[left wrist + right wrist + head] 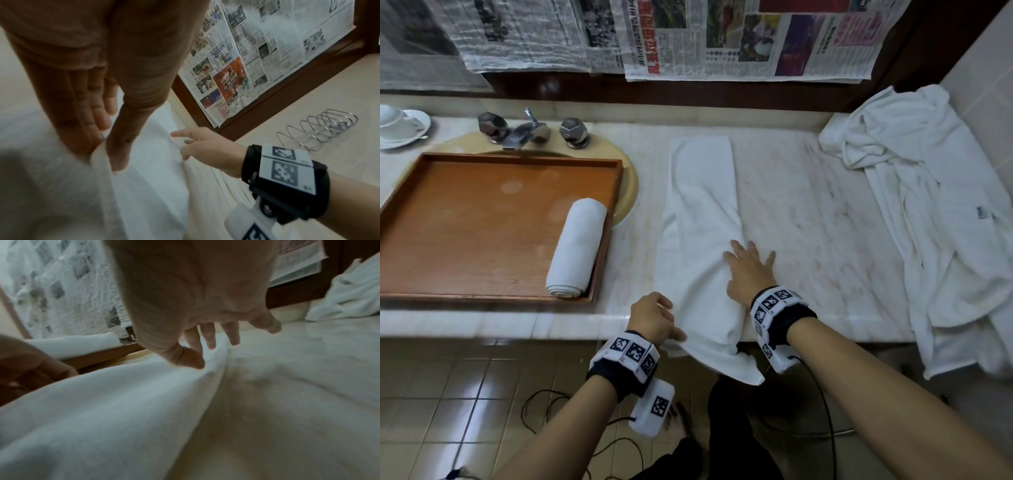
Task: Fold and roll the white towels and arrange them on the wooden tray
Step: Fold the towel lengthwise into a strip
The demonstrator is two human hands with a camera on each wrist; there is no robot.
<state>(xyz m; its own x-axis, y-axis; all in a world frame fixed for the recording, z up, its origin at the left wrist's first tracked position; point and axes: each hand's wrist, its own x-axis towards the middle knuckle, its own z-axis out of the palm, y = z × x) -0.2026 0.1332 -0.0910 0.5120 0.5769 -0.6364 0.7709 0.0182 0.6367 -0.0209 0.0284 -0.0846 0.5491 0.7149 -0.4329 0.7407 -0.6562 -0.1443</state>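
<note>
Head view — both hands on folded towel (698,219); 1 rolled towel (577,248) in tray (465,222).

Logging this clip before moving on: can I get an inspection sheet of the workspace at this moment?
Surface: marble counter, pinkish stains.
Job's things: wooden tray over the sink, one rolled towel inside at its right edge; folded towel lengthwise on the counter, near end overhanging.
Clutter: crumpled white towels at right; cup and saucer far left.
Grippers: left hand grips the folded towel's near left edge; right hand lies flat on it.
Cables: black wires over the floor.
Surroundings: newspapers covering the wall, faucet.
</note>
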